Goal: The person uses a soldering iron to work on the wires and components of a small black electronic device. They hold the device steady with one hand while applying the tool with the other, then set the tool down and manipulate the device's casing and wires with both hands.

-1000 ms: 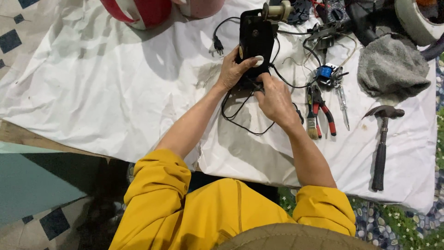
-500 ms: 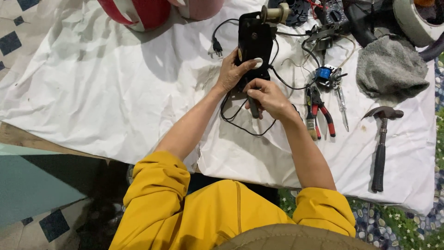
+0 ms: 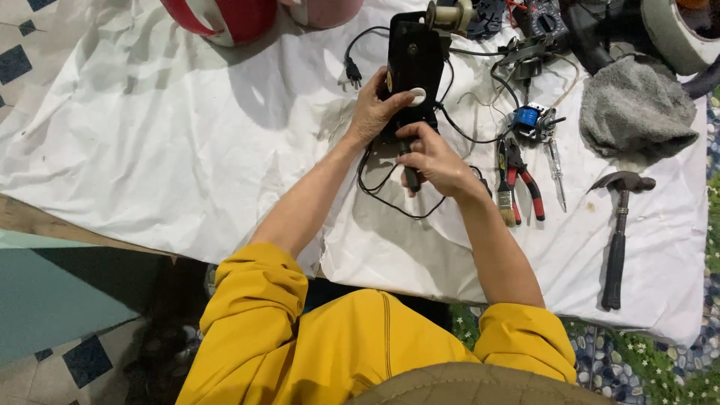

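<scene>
Black appliance body (image 3: 412, 64), flat and oblong, lies lengthwise on the white cloth (image 3: 150, 150) at about 12 o'clock from the person, upper centre of the work area. A round white button or cap (image 3: 418, 96) sits on its near end; a black cord (image 3: 390, 196) loops out from under it toward 6 o'clock, and a two-pin plug (image 3: 351, 71) rests just beside it at 9 o'clock.

Left hand (image 3: 373, 112): clamped on the near left edge of the body, thumb lying by the white cap, steadying it.

Right hand (image 3: 433, 161): fingers curled tight around a dark tool handle (image 3: 411, 176), apparently a screwdriver, its upper end directed at the body's near end. The tip is hidden, so contact cannot be confirmed.

Surroundings, clockwise from the body: cream spool (image 3: 450, 13) touching its far end at 12 o'clock; small blue part (image 3: 527, 118) with loose wires at 2 o'clock; red-handled pliers (image 3: 525, 180), a small brush (image 3: 505, 196) and a slim tester screwdriver (image 3: 556, 165) at 3 o'clock, near the right wrist; grey cloth (image 3: 637, 105) further out; claw hammer (image 3: 619, 232) at 4 o'clock, well apart.

Progress, as judged: casing appears closed and whole, no removed screws or panels visible nearby. Work with the tool looks early; opening or fastening remains unfinished.
</scene>
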